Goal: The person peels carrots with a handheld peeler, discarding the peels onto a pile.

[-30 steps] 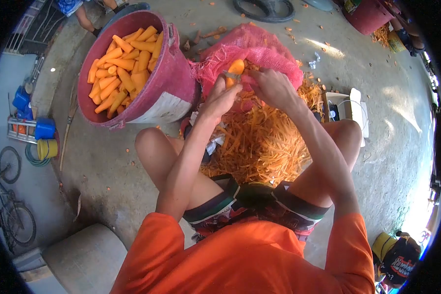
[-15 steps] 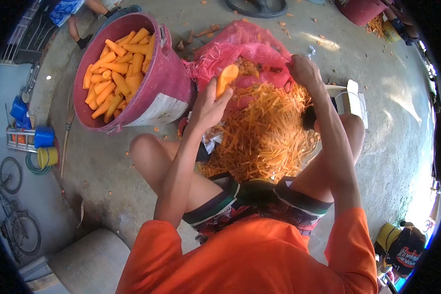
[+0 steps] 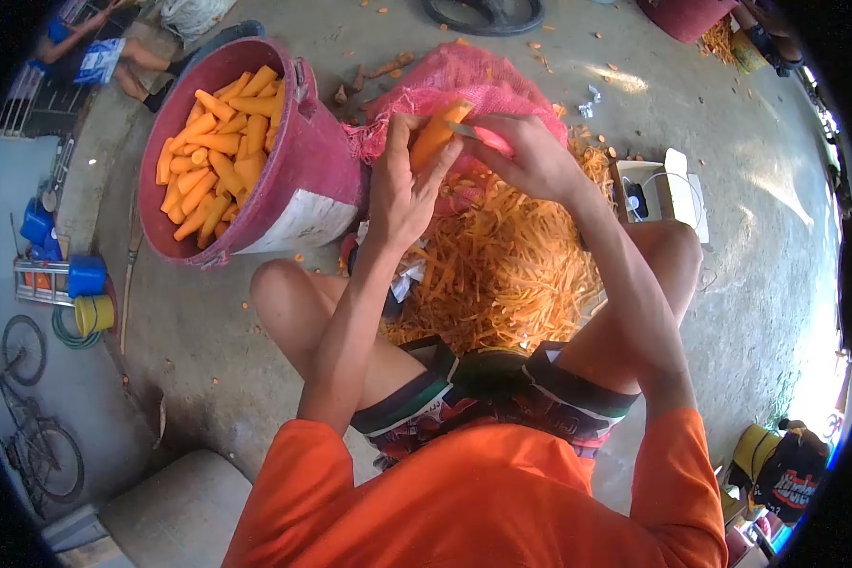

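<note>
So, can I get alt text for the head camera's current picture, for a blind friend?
The wearer's left hand holds a carrot while the right hand holds a pink-handled cutting tool to it, near a heap of orange peelings. A tub of carrots stands at left; a pink mesh sack lies beyond the hands.

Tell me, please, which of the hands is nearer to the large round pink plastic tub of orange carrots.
Left. The left hand is just right of the tub; the right hand is farther right, beyond the left one.
</note>
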### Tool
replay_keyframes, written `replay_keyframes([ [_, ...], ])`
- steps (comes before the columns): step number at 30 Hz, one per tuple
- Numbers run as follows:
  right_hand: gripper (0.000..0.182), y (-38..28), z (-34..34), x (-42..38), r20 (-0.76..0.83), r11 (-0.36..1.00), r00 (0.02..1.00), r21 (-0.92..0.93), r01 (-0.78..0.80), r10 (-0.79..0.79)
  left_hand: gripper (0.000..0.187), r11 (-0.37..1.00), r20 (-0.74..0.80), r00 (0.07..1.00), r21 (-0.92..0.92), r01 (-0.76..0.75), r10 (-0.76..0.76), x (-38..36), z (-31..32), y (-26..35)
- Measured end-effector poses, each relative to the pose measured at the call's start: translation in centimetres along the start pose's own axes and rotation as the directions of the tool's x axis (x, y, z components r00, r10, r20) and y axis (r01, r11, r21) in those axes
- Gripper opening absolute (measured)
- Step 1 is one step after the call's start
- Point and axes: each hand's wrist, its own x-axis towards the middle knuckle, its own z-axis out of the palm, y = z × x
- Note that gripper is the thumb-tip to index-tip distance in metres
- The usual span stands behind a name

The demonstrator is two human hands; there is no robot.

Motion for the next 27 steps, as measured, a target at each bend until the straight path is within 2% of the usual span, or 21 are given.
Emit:
replay_keyframes([
  [1,0.027,-0.1,0.0,0.0,-0.015,1.000,1.000,0.001,0.000,0.000,0.035,1.000,-0.001,1.000,0.002,0.002,-0.002,-0.1,0.0,-0.1],
  [3,0.027,-0.3,0.1,0.1,-0.026,1.000,1.000,0.006,0.004,-0.004,0.035,0.995,-0.033,0.995,0.019,-0.095,0.095,-0.3,-0.1,-0.3],
  [6,0.026,-0.3,0.6,-0.1,-0.088,0.999,0.995,-0.019,0.034,-0.036,0.034,0.997,-0.023,0.997,0.024,-0.077,0.077,-0.7,-0.4,-0.8],
  [9,0.028,-0.6,0.7,-0.3,-0.047,0.999,0.997,0.003,0.053,-0.053,0.037,0.998,0.036,0.997,0.007,-0.066,0.066,-0.9,-1.1,-0.1],
  [10,0.029,-0.7,0.5,-0.4,-0.002,1.000,1.000,-0.021,0.015,-0.015,0.037,0.997,0.033,0.997,0.007,-0.074,0.073,-0.7,-1.5,-0.3],
  [12,0.030,1.8,0.1,-0.3,0.047,0.999,0.999,-0.049,-0.011,0.014,0.039,0.968,0.029,0.968,0.032,-0.249,0.248,-0.7,-2.4,-0.8],
  [13,0.032,6.1,0.7,-1.2,0.215,0.957,0.936,-0.147,-0.250,0.278,0.039,0.972,0.033,0.973,0.035,-0.231,0.230,-1.9,-2.7,-0.9],
  [14,0.035,8.7,0.4,-1.4,0.331,0.856,0.793,-0.287,-0.431,0.511,0.043,0.984,0.066,0.982,-0.008,-0.179,0.179,-2.2,-3.2,-0.9],
  [16,0.037,8.6,-1.5,-1.7,0.254,0.871,0.842,-0.271,-0.410,0.475,0.052,0.993,0.132,0.987,-0.083,-0.079,0.090,-1.9,-4.3,-0.8],
  [17,0.039,8.2,-1.7,-2.8,0.197,0.879,0.867,-0.251,-0.407,0.458,0.042,0.990,0.140,0.988,-0.131,-0.043,0.061,-2.1,-4.5,-0.1],
  [18,0.039,7.7,-1.7,-3.5,0.204,0.887,0.873,-0.245,-0.392,0.442,0.042,0.992,0.127,0.990,-0.119,-0.045,0.060,-2.4,-5.1,0.2],
  [20,0.040,6.8,-1.1,-3.8,0.148,0.982,0.975,-0.118,-0.149,0.166,0.038,0.974,0.396,0.917,-0.224,0.042,0.051,-2.5,-6.9,0.6],
  [21,0.040,6.1,-1.0,-4.0,0.154,0.987,0.978,-0.103,-0.124,0.139,0.036,0.944,0.410,0.911,-0.317,0.091,0.050,-2.5,-8.1,0.7],
  [22,0.034,4.4,-1.6,-4.1,0.318,0.959,0.910,-0.184,-0.216,0.266,0.036,0.839,0.332,0.942,-0.501,0.211,-0.038,-2.7,-9.6,-0.3],
  [23,0.029,2.9,-2.2,-4.0,0.458,0.914,0.797,-0.286,-0.288,0.394,0.037,0.684,0.142,0.968,-0.687,0.246,-0.205,-1.4,-11.0,-0.9],
  [24,0.029,1.8,-2.5,-3.9,0.464,0.920,0.800,-0.279,-0.276,0.380,0.040,0.496,-0.012,0.919,-0.845,0.202,-0.394,-0.6,-11.9,-1.2],
  [25,0.028,0.6,-2.6,-4.0,0.462,0.946,0.825,-0.129,-0.299,0.324,0.040,0.501,-0.019,0.918,-0.842,0.199,-0.396,-1.7,-12.0,-2.0],
  [26,0.026,-0.3,-2.7,-4.0,0.451,0.949,0.850,0.021,-0.314,0.272,0.042,0.292,0.000,0.882,-0.944,0.156,-0.471,-3.1,-11.7,-3.7],
  [27,0.031,-0.9,-2.9,-3.8,0.422,0.942,0.848,-0.047,-0.332,0.320,0.044,0.072,0.036,0.846,-0.994,0.087,-0.532,-3.9,-11.3,-4.5],
])
